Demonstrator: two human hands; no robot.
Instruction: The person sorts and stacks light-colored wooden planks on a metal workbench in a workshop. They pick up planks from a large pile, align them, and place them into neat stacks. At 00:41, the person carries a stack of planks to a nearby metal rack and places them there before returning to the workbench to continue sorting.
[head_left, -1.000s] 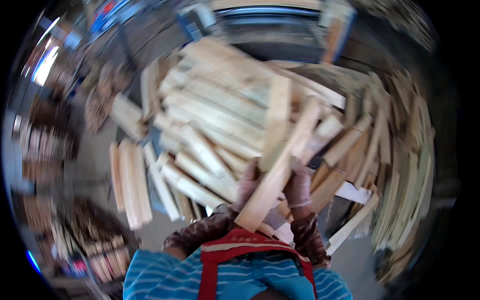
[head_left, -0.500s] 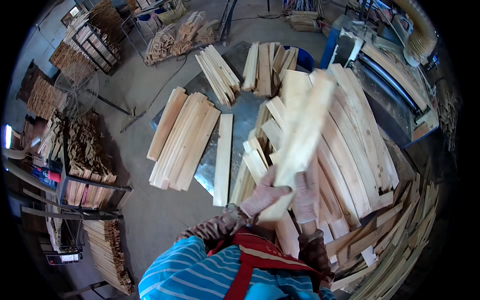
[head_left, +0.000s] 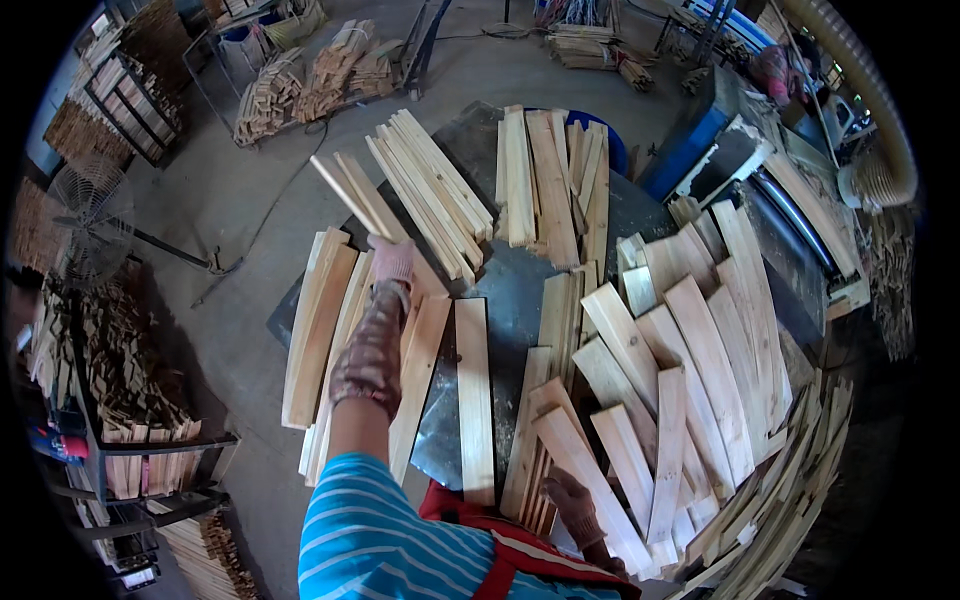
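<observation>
My left hand (head_left: 392, 262), in a pinkish glove, is closed around a few narrow wooden boards (head_left: 365, 195). They tilt up and away over the left-hand stack of boards (head_left: 318, 325), and my forearm hides part of that stack. My right hand (head_left: 573, 505), also gloved, is low near my apron beside a pale board (head_left: 590, 485). Its fingers are loosely bent and apart, with nothing visible in them. A single board (head_left: 474, 400) lies on the dark metal tabletop (head_left: 437, 430) between my arms. To the right spreads a heap of loose boards (head_left: 700, 350).
Two more board bundles, one at far left (head_left: 425, 190) and one at far centre (head_left: 540, 185), lie across the table. A machine with a dark roller (head_left: 795, 220) stands right. Thin offcuts (head_left: 800, 500) pile up at lower right. A stand fan (head_left: 90, 220) and loaded racks (head_left: 150, 440) are left.
Both hands were together on boards over the right-hand heap. My left hand has swung left to the left stack with boards in it. The right has dropped back toward my body, off the boards.
</observation>
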